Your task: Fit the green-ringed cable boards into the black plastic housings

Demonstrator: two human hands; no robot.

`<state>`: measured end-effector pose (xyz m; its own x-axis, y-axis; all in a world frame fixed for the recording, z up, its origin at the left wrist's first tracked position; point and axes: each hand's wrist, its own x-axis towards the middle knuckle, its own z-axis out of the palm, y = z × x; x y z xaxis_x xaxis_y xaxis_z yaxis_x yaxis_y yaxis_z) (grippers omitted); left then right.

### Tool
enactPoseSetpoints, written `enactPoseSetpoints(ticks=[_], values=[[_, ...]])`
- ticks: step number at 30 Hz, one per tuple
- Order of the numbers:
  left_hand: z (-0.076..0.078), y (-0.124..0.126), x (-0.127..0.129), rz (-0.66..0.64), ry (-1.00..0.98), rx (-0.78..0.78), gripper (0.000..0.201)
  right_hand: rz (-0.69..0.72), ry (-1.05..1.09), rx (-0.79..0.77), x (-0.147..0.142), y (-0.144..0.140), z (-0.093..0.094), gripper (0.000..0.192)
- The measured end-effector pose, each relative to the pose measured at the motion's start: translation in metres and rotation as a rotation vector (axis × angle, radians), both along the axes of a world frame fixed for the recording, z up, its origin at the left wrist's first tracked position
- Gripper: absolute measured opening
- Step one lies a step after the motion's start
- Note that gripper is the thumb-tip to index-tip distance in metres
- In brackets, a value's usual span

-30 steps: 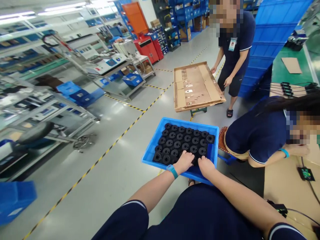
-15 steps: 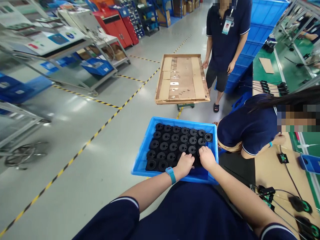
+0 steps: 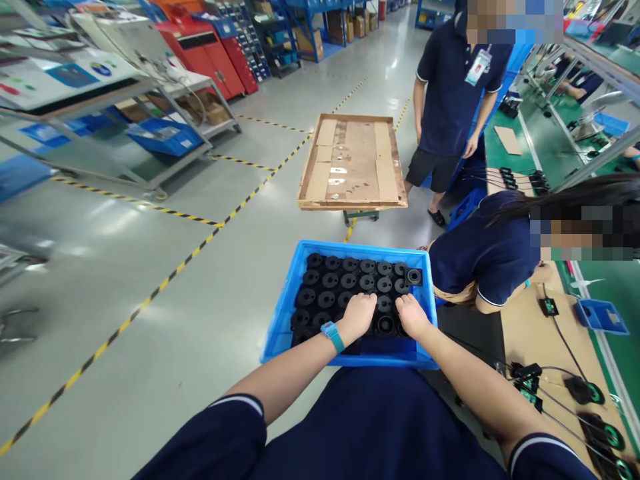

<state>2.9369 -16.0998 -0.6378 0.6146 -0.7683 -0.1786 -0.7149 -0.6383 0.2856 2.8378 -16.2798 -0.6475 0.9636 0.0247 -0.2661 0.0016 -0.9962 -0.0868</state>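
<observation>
Straight ahead and below the wearer, a blue plastic crate [image 3: 285, 313] holds black round parts [image 3: 345, 280], each with a centre hole, packed in rows. Both hands rest palm-down on the near rows. Left hand [image 3: 356, 315], teal wristband [image 3: 332, 335] behind it, lies over the middle of the near rows, fingers curled down on the parts; cannot tell whether it pinches one. Right hand [image 3: 413, 315] sits just beside it at the right end of the same rows, fingers likewise bent on the parts, grip unclear. One part with an open ring face [image 3: 384, 325] shows between the two hands, about equally near each. Crate's long axis runs left-right; filled rows extend away from the hands. Beyond: a cardboard-topped cart [image 3: 353, 163], a standing person [image 3: 453, 100], a crouching person [image 3: 487, 257] at right.
</observation>
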Motion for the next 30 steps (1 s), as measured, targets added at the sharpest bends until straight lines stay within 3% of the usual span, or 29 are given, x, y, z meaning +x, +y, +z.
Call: enactPoseSetpoints(ticks=[9, 22, 27, 30], values=[[-0.008, 0.003, 0.004, 0.012, 0.049, -0.036, 0.025, 0.048, -0.027, 0.003, -0.006, -0.003, -0.007, 0.014], [-0.017, 0.014, 0.005, -0.002, 0.033, -0.244, 0.012, 0.163, 0.004, 0.087, 0.0, -0.009, -0.004, 0.016], [-0.014, 0.015, 0.005, 0.214, 0.16, -0.518, 0.024, 0.149, 0.005, 0.155, 0.001, -0.011, -0.006, 0.014], [-0.009, 0.008, 0.003, 0.42, 0.451, -0.664, 0.027, 0.108, -0.015, 0.221, 0.0, -0.011, -0.005, 0.012]])
